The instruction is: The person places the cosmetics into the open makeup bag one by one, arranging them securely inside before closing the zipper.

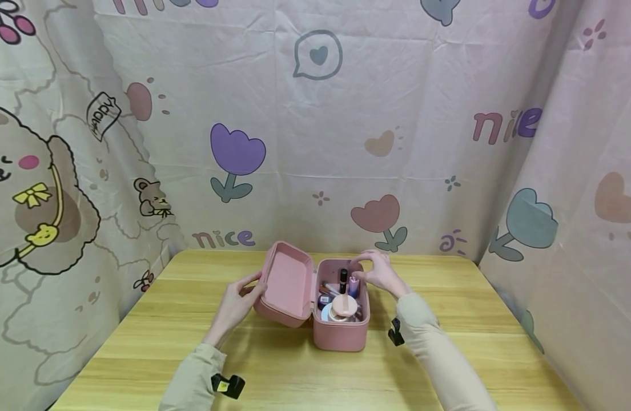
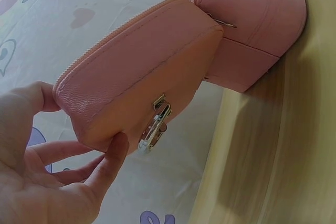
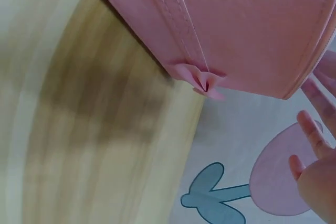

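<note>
A pink cosmetic case (image 1: 341, 337) stands on the table with its hinged lid (image 1: 289, 282) swung open to the left. My left hand (image 1: 235, 305) grips the lid's outer end, thumb and fingers on its edge and outer face. Over the case's far right rim reaches my right hand (image 1: 381, 273), fingers curved with a gap between thumb and forefinger. Just below that thumb stands a purple tube (image 1: 353, 287), beside a black tube (image 1: 343, 279). A round powder puff (image 1: 344, 306) lies near the front among several small cosmetics. The right fingertips are partly hidden in the right wrist view.
The case and lid rest at the middle of a wooden table (image 1: 274, 371). Printed curtains (image 1: 315, 142) hang behind the table and at both sides. A metal ring clasp (image 2: 155, 127) hangs from the lid, and a pink bow (image 3: 202, 81) sits on the case's side.
</note>
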The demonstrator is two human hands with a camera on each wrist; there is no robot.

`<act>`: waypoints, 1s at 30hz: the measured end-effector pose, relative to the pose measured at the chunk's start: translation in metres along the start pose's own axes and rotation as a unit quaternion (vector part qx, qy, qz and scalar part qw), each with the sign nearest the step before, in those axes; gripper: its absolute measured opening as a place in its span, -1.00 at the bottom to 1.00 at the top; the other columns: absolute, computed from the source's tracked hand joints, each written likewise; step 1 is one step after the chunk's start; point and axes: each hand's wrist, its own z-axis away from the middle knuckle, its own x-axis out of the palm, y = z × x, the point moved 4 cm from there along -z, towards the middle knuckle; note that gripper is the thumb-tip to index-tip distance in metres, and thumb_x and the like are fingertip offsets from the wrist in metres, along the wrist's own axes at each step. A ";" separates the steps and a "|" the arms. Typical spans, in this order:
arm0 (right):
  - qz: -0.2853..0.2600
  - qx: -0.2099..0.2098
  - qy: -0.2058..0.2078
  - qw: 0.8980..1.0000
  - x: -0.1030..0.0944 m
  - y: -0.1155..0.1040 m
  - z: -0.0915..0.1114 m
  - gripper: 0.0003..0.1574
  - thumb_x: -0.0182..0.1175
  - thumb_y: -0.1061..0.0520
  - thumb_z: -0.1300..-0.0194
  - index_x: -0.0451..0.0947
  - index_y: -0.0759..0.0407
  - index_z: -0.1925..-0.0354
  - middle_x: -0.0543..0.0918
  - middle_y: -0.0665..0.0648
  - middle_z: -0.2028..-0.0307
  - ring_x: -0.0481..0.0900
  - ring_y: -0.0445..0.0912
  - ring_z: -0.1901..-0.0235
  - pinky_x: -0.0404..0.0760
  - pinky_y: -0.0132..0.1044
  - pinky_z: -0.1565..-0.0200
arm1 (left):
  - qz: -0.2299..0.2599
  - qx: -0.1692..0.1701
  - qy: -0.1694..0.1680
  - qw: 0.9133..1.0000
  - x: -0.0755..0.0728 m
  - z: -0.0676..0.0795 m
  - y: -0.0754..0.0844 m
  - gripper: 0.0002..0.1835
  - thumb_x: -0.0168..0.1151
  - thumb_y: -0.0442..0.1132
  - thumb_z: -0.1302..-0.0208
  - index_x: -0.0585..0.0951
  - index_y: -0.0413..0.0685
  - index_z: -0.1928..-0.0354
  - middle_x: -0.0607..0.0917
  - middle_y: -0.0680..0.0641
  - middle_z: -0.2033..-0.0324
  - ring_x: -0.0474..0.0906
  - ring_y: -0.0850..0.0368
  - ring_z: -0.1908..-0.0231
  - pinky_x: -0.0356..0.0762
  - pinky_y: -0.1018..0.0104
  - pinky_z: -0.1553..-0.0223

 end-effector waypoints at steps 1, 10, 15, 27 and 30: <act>-0.017 0.000 0.011 1.000 -0.001 0.001 0.002 -0.61 0.48 0.28 -0.15 0.75 0.31 0.01 0.71 0.39 -0.12 0.53 0.31 -0.24 0.19 0.36 -0.41 | 0.001 0.000 0.000 1.000 0.000 0.000 0.000 -0.46 0.22 -0.27 -0.53 0.46 -0.39 -0.44 0.57 -0.47 -0.31 0.63 -0.29 -0.25 0.58 0.59 0.08; -0.146 0.054 0.085 0.984 0.000 0.010 0.025 -0.50 0.39 0.29 -0.33 0.62 0.38 -0.21 0.60 0.41 -0.30 0.45 0.31 -0.39 0.26 0.32 -0.49 | 0.013 0.007 0.008 1.000 0.002 0.001 -0.002 -0.46 0.21 -0.26 -0.54 0.45 -0.39 -0.44 0.61 -0.49 -0.26 0.63 -0.29 -0.25 0.59 0.59 0.10; -0.172 0.084 0.108 0.976 0.005 0.013 0.040 -0.45 0.33 0.26 -0.40 0.53 0.42 -0.29 0.55 0.45 -0.33 0.43 0.35 -0.38 0.36 0.33 -0.41 | 0.015 0.011 0.012 1.000 0.003 0.002 -0.002 -0.46 0.21 -0.23 -0.55 0.46 -0.37 -0.45 0.61 -0.47 -0.26 0.64 -0.27 -0.25 0.60 0.57 0.12; -0.248 0.124 0.115 0.954 0.015 0.016 0.071 -0.37 0.18 0.27 -0.53 0.32 0.56 -0.41 0.42 0.57 -0.40 0.41 0.40 -0.39 0.39 0.27 -0.45 | 0.037 0.000 0.043 0.998 0.007 0.001 -0.007 -0.46 0.25 -0.25 -0.53 0.48 -0.34 -0.44 0.66 -0.47 -0.19 0.73 0.16 0.00 0.63 0.56 0.14; -0.266 0.143 0.112 0.947 0.015 0.015 0.078 -0.37 0.15 0.26 -0.55 0.30 0.54 -0.44 0.41 0.56 -0.41 0.42 0.38 -0.39 0.37 0.23 -0.48 | 0.045 -0.004 0.048 0.998 0.008 0.001 -0.008 -0.46 0.25 -0.25 -0.53 0.47 -0.35 -0.44 0.67 -0.48 -0.17 0.66 0.42 0.13 0.63 0.56 0.16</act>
